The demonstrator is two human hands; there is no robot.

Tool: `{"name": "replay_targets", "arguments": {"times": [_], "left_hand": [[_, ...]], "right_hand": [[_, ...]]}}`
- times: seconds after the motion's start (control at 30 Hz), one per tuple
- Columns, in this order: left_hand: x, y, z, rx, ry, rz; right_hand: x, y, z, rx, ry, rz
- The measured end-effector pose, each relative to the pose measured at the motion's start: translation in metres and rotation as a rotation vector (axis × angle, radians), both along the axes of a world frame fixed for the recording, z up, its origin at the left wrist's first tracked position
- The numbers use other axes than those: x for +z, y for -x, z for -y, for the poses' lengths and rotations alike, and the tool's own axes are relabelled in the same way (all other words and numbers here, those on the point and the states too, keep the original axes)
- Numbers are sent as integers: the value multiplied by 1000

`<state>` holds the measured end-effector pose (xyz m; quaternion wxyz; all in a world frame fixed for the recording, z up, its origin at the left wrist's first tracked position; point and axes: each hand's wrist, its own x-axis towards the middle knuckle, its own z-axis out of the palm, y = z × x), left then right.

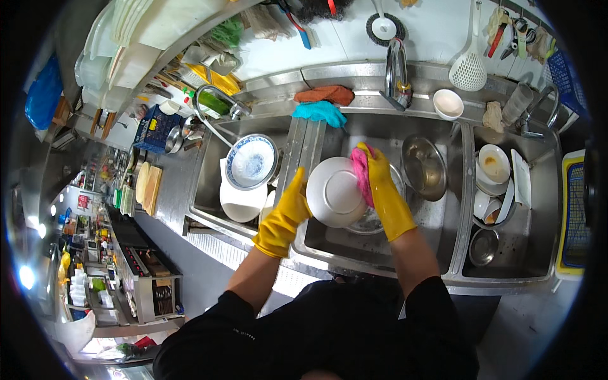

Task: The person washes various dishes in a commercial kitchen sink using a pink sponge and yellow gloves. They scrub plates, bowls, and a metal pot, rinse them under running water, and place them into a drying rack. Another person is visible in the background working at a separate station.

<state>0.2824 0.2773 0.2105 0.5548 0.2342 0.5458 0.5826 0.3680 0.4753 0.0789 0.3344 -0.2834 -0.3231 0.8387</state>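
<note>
Both of my hands wear yellow rubber gloves. My left hand (286, 209) grips the left rim of a white plate (335, 192), whose underside with its foot ring faces up. A pink cloth (362, 175) is bunched in my right hand (380, 185) and pressed against the plate's right edge. The plate is held over the middle basin (432, 237) of a stainless steel sink. Partly hidden beneath it lies a round metal vessel (370, 223). A steel bowl (424, 168) leans at the basin's right side.
In the left basin, water runs into a blue-patterned bowl (251, 161) on white dishes (243, 204). The right basin holds stacked bowls (494, 164) and a small steel bowl (483, 248). Teal (320, 113) and rust-coloured cloths (327, 95) lie by the divider. A faucet (396, 76) stands behind.
</note>
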Motion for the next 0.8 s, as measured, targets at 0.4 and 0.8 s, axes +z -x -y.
{"name": "replay_targets", "arguments": {"times": [0.4,0.8], "left_hand": [[23,-4,-13,638,-52,234],[3,-39,0,466,310,-737]], "right_hand": [[109,-20,25,-50,-314,217],[62,9,99,-47,-564,83]]}}
